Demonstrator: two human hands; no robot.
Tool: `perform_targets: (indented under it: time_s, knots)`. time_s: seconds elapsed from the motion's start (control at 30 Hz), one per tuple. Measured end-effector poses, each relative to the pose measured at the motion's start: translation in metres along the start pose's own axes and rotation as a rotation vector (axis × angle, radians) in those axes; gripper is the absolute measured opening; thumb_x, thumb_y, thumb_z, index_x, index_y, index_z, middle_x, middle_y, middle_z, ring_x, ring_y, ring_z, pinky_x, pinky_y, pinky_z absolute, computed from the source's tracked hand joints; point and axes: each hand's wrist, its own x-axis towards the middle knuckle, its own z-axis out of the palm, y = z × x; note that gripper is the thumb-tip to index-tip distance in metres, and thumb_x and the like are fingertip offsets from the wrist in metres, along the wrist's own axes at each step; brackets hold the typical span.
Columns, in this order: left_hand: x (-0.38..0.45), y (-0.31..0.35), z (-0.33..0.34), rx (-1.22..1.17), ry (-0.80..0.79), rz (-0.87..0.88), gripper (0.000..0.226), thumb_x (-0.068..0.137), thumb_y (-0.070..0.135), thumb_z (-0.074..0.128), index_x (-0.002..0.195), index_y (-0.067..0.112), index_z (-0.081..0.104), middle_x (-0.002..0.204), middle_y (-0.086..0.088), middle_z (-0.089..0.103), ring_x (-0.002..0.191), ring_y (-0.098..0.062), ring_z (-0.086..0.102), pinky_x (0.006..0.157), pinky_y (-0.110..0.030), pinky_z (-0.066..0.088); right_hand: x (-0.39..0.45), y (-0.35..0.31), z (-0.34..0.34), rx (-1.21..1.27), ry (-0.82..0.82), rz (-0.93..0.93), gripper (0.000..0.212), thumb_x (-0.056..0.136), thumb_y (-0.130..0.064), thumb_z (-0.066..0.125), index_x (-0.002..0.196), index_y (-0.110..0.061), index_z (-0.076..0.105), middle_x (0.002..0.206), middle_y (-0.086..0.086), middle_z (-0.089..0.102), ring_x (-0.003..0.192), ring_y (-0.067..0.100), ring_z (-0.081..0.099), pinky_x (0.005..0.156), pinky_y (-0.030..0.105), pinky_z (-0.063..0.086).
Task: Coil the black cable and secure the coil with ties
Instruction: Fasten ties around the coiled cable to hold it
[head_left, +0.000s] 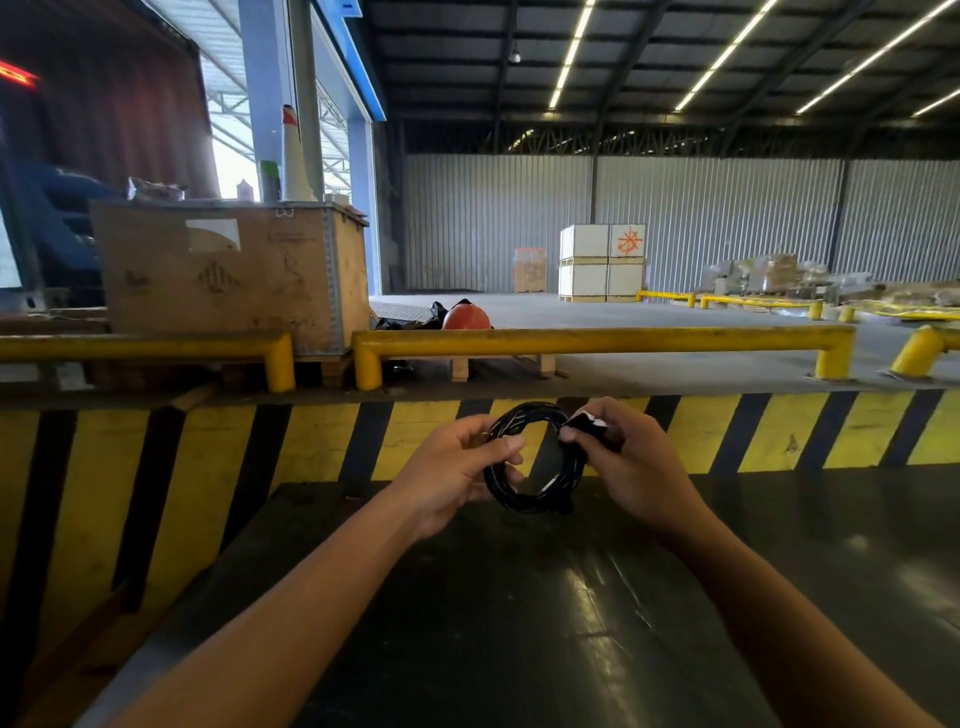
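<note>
The black cable (524, 499) is wound into a round coil and held up between both hands, above a dark metal surface (519, 623). My left hand (452, 467) grips the coil's left side, thumb across the strands. My right hand (628, 457) pinches the coil's upper right, where a black tie with a pale tab (584, 421) wraps the strands. A second dark wrap sits at the bottom of the coil (563, 505).
A yellow-and-black striped dock edge (779, 431) runs just beyond my hands. Yellow guard rails (597, 340) stand behind it. A large plywood crate (234, 270) is at the left, an orange round object (466, 316) beside it, white boxes (602, 262) far back.
</note>
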Motion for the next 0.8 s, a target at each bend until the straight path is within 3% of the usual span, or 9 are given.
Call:
perform_targets:
  time_s: [0.1,0.2,0.27,0.37,0.4,0.5,0.6,0.7,0.8]
  knots:
    - [-0.002,0.001,-0.005,0.276,0.02,0.115,0.019,0.089,0.019,0.063,0.108,0.015,0.065,0.082,0.002,0.068,0.077,-0.011,0.067,0.071,-0.02,0.054,0.006,0.001,-0.013,-0.006,0.133,-0.001,0.01,0.086,-0.011,0.06,0.094,-0.017,0.06,0.081,-0.012,0.061,0.071,0.0,0.06,0.062,0.012,0.048]
    - [-0.003,0.002,-0.003,0.512,-0.07,0.218,0.016,0.089,0.021,0.063,0.104,0.017,0.067,0.076,0.005,0.066,0.076,-0.011,0.066,0.075,-0.016,0.051,0.018,0.001,-0.025,-0.223,0.27,-0.098,0.013,0.084,-0.009,0.064,0.097,-0.009,0.063,0.084,-0.007,0.06,0.073,0.005,0.057,0.06,0.005,0.04]
    - [-0.003,0.006,0.002,0.531,-0.134,0.246,0.017,0.089,0.021,0.063,0.106,0.018,0.068,0.076,0.006,0.067,0.076,-0.011,0.066,0.079,-0.022,0.051,0.023,0.003,-0.025,-0.343,0.202,-0.185,0.012,0.081,-0.005,0.066,0.093,-0.007,0.064,0.085,-0.001,0.063,0.073,0.012,0.06,0.063,0.01,0.043]
    - [-0.001,0.015,0.006,0.497,-0.209,0.258,0.02,0.088,0.016,0.064,0.107,0.015,0.069,0.08,0.006,0.07,0.076,-0.011,0.066,0.078,-0.022,0.052,0.024,0.012,-0.017,-0.456,0.083,-0.223,0.01,0.079,-0.003,0.068,0.085,-0.009,0.065,0.083,0.008,0.07,0.071,0.019,0.064,0.063,0.03,0.056]
    - [0.0,0.017,0.006,0.491,-0.22,0.256,0.02,0.088,0.015,0.064,0.107,0.015,0.069,0.08,0.008,0.07,0.076,-0.01,0.066,0.078,-0.021,0.052,0.023,0.013,-0.013,-0.459,0.067,-0.218,0.009,0.078,-0.004,0.069,0.084,-0.01,0.065,0.082,0.009,0.071,0.07,0.019,0.064,0.062,0.028,0.054]
    - [0.002,0.019,0.006,0.455,-0.206,0.238,0.018,0.089,0.015,0.064,0.104,0.022,0.069,0.077,0.016,0.071,0.076,-0.009,0.066,0.077,-0.017,0.052,0.019,0.007,-0.007,-0.391,0.024,-0.181,0.008,0.078,-0.006,0.071,0.084,-0.01,0.066,0.079,0.003,0.07,0.07,0.014,0.064,0.06,0.014,0.045]
    - [0.004,0.019,0.004,0.397,-0.185,0.221,0.017,0.089,0.015,0.062,0.101,0.024,0.07,0.079,0.015,0.073,0.076,-0.009,0.066,0.076,-0.016,0.052,0.02,0.005,-0.008,-0.244,-0.13,-0.051,0.011,0.078,-0.01,0.07,0.089,-0.009,0.065,0.077,-0.001,0.07,0.067,0.008,0.066,0.06,0.016,0.048]
    - [0.005,0.017,0.005,0.358,-0.174,0.193,0.018,0.087,0.013,0.064,0.103,0.02,0.068,0.078,0.01,0.074,0.073,-0.012,0.066,0.073,-0.02,0.054,0.019,0.002,-0.014,0.028,-0.294,0.113,0.014,0.085,-0.012,0.061,0.096,-0.004,0.063,0.078,0.01,0.072,0.065,0.01,0.07,0.054,0.018,0.053]
    - [0.009,0.012,0.007,0.313,-0.139,0.127,0.038,0.082,0.014,0.071,0.117,0.012,0.057,0.079,0.001,0.075,0.071,-0.015,0.068,0.073,-0.028,0.056,0.015,-0.001,-0.017,0.195,-0.324,0.234,0.019,0.093,-0.016,0.049,0.103,-0.002,0.059,0.077,0.009,0.07,0.06,0.004,0.068,0.046,0.009,0.045]
